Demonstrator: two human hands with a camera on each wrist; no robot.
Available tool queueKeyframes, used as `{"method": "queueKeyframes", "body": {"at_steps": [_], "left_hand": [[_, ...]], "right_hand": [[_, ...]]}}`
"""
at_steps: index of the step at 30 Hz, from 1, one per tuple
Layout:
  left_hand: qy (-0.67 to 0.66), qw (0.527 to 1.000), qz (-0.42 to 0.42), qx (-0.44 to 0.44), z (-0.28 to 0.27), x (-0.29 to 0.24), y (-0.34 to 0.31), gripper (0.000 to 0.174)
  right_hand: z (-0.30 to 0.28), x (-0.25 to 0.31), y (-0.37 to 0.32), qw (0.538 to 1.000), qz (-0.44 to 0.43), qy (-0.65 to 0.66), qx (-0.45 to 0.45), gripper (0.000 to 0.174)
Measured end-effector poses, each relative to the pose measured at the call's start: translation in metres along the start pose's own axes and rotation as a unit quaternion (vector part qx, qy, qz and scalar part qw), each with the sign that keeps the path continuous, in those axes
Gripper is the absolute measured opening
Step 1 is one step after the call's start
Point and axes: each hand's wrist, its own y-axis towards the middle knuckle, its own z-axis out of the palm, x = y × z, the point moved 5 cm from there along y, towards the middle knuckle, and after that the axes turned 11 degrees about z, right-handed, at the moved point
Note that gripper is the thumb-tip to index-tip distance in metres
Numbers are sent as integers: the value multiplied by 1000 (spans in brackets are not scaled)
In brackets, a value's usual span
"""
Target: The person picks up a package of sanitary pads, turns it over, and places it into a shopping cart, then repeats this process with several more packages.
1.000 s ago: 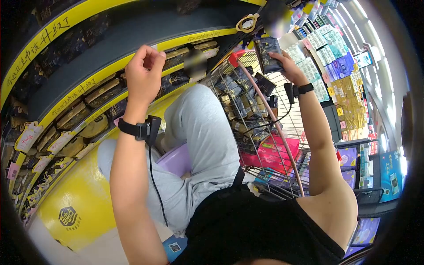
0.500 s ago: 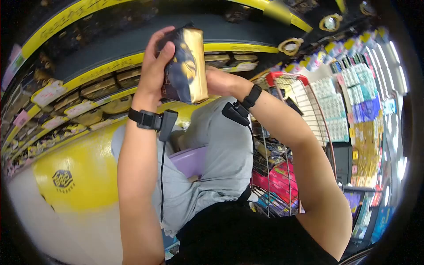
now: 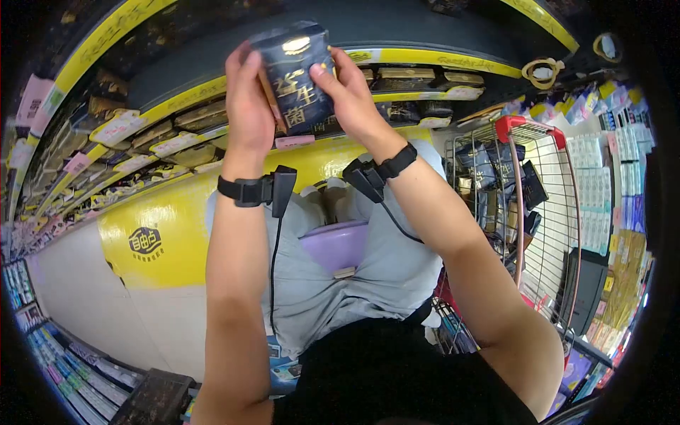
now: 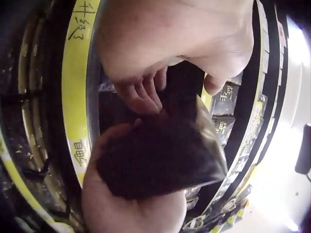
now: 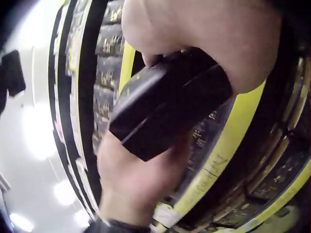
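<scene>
A dark pack of sanitary pads (image 3: 301,88) with gold and white lettering is held up in front of the shelf, its printed front toward the head camera. My left hand (image 3: 248,99) grips its left side, thumb along the edge. From the right, my right hand (image 3: 350,95) holds it with the thumb pressed on the front face. In the left wrist view the pack (image 4: 160,160) lies between both hands, with the left fingers curled at its far end. The right wrist view shows the pack's shadowed underside (image 5: 170,107); some fingertips are hidden behind it.
Shelves with yellow edge strips (image 3: 446,64) hold rows of similar packs just beyond the hands. A wire shopping cart (image 3: 520,265) with several dark packs stands at the right. A purple stool (image 3: 333,244) shows between the legs. Yellow panelling (image 3: 177,241) lines the shelf's base.
The right hand has brought the pack from above the cart to the shelf front, where the left hand took hold too. The pack has since turned its front to view. The head view has swung left.
</scene>
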Motion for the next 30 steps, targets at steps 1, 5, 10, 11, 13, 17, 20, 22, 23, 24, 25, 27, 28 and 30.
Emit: {"method": "queueKeyframes", "body": {"at_steps": [1, 5, 10, 11, 13, 17, 20, 22, 23, 24, 25, 27, 28, 30], "left_hand": [[-11, 999, -27, 27, 4, 6, 1, 41], [109, 984, -39, 138, 25, 26, -4, 44], [165, 976, -25, 140, 51, 42, -19, 68], [180, 973, -27, 141, 53, 42, -18, 72], [196, 971, -21, 134, 51, 42, -18, 75], [229, 967, -14, 108, 42, 43, -18, 81], [255, 960, -31, 110, 34, 42, -16, 81], [257, 958, -37, 121, 29, 42, -16, 80], [252, 958, -37, 129, 27, 42, -17, 79], [247, 959, -36, 136, 25, 42, -18, 78], [253, 957, -35, 138, 24, 40, -19, 77], [263, 954, -31, 142, 24, 36, -21, 75], [258, 956, -27, 138, 23, 34, -20, 73], [244, 960, -20, 132, 22, 30, -20, 70]], "right_hand": [[-9, 2, 1, 997, 9, 70, -13, 39], [-35, 6, -5, 961, 130, 243, 30, 41], [-58, 0, -16, 981, 119, 148, -37, 40], [-55, 3, -20, 979, 129, 148, -53, 41], [-47, 8, -25, 969, 167, 176, -43, 46], [-49, 4, -24, 974, 140, 168, 55, 53], [-51, 6, -17, 992, 98, 79, 23, 53], [-50, 6, -15, 997, 63, 43, -11, 63], [-50, 5, -14, 998, 47, 20, -29, 65], [-49, 4, -12, 998, 31, -4, -45, 67], [-47, 2, -12, 999, 31, -6, -36, 68], [-46, 1, -11, 999, 31, -9, -18, 70], [-45, -2, -9, 999, 29, 23, -7, 69], [-47, -7, -5, 996, 23, 86, 12, 67]]}}
